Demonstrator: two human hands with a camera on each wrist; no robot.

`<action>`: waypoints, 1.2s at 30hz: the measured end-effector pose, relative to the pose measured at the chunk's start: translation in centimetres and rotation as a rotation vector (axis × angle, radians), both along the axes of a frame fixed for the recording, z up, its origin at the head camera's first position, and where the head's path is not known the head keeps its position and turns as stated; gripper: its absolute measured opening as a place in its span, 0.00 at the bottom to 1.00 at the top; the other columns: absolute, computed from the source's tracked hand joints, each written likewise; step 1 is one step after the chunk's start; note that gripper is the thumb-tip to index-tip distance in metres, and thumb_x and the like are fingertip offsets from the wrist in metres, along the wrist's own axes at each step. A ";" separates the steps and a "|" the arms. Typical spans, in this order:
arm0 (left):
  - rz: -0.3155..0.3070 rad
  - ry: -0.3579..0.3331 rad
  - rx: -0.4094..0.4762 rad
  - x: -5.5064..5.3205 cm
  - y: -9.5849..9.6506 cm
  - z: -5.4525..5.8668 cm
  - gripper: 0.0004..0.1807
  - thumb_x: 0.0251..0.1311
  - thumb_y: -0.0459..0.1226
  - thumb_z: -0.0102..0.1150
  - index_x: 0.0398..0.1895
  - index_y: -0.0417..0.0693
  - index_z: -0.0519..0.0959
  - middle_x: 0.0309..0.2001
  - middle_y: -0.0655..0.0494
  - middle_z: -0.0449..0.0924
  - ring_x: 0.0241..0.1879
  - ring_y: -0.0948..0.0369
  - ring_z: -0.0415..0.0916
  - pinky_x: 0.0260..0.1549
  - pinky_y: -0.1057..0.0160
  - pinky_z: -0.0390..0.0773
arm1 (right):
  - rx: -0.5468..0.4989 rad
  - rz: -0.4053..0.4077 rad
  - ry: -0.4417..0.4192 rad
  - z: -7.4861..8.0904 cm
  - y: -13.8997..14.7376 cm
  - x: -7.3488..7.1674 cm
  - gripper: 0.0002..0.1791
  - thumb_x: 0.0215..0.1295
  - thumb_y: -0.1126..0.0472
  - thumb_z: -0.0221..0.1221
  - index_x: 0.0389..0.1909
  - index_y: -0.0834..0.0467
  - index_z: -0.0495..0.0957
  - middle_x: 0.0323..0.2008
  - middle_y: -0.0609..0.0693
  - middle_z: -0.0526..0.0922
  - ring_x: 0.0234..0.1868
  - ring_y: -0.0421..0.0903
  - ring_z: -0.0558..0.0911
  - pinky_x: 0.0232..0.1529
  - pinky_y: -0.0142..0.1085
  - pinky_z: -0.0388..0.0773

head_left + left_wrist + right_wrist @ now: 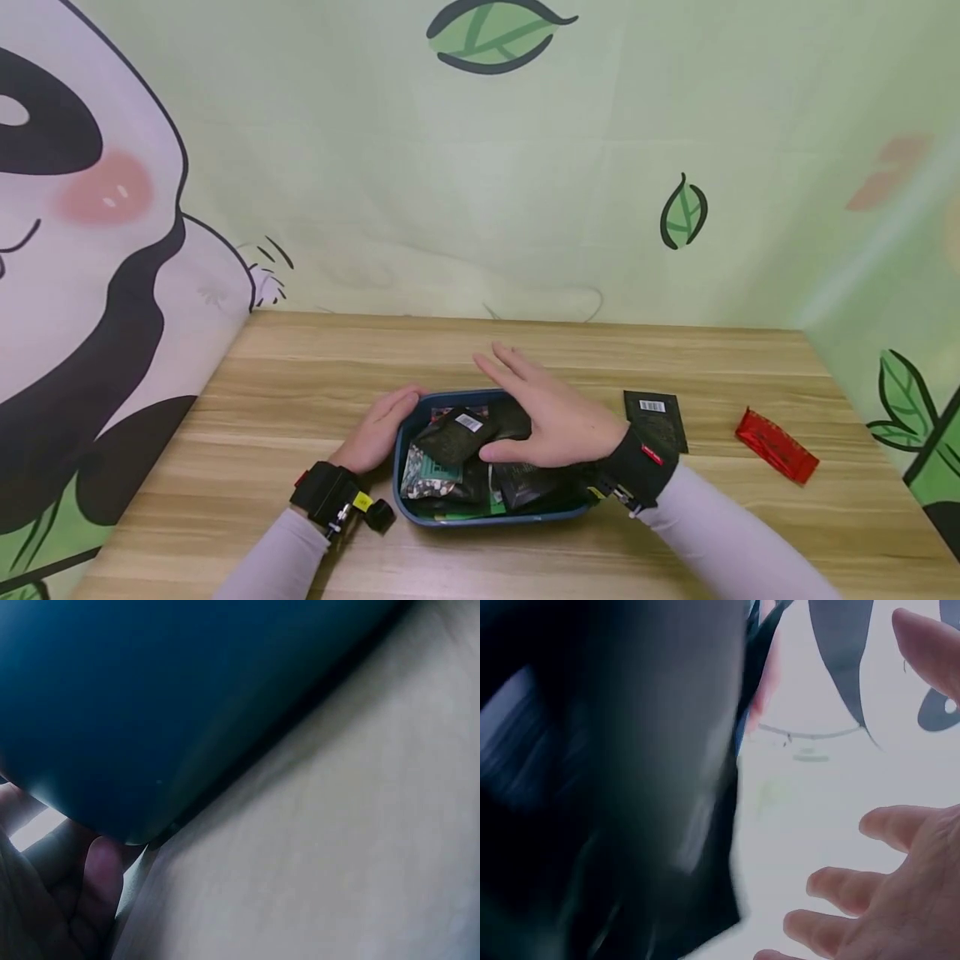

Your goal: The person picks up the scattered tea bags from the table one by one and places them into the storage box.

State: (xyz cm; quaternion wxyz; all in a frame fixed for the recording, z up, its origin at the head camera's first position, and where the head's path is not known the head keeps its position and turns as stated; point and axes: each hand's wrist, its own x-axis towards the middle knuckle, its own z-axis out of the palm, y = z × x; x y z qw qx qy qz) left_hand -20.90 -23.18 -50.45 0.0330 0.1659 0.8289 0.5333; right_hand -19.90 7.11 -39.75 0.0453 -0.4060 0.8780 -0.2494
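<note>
A blue bin [495,521] holds several packets, among them a black packet with a white barcode label [447,442] and a patterned packet with a teal label [438,471]. My left hand [377,432] rests against the bin's left side near its far corner. The left wrist view shows its fingers touching the blue wall [157,712]. Above the bin's right half, my right hand [558,412] is spread and holds nothing, hiding part of the contents. Dark, blurred packets [660,787] lie beside its open fingers in the right wrist view.
On the wooden table [360,350], a black packet with a barcode [656,417] lies right of the bin, partly behind my right wrist. Farther right lies a red packet [777,446]. A printed green backdrop [375,167] stands behind the table.
</note>
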 end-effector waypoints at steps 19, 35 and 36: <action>0.029 -0.041 -0.015 -0.1 0.1 0.1 0.28 0.76 0.54 0.34 0.59 0.48 0.78 0.55 0.55 0.79 0.60 0.56 0.72 0.64 0.50 0.64 | 0.013 -0.317 -0.018 -4.8 13.7 -0.7 0.55 0.58 0.30 0.59 0.79 0.55 0.54 0.78 0.62 0.49 0.75 0.65 0.55 0.63 0.63 0.61; 0.035 -0.014 -0.022 0.2 0.2 0.0 0.29 0.76 0.53 0.34 0.60 0.46 0.78 0.57 0.52 0.79 0.61 0.55 0.71 0.64 0.49 0.64 | 0.124 -0.357 -0.030 -7.9 18.9 -1.1 0.53 0.54 0.33 0.64 0.76 0.56 0.61 0.75 0.60 0.58 0.72 0.63 0.61 0.63 0.60 0.64; 0.029 -0.016 -0.018 0.2 0.1 0.0 0.28 0.76 0.54 0.34 0.59 0.46 0.78 0.56 0.53 0.79 0.60 0.55 0.72 0.63 0.49 0.64 | 0.138 -0.365 -0.027 -7.9 19.0 -1.1 0.52 0.54 0.33 0.64 0.76 0.56 0.62 0.75 0.60 0.60 0.71 0.64 0.63 0.62 0.60 0.65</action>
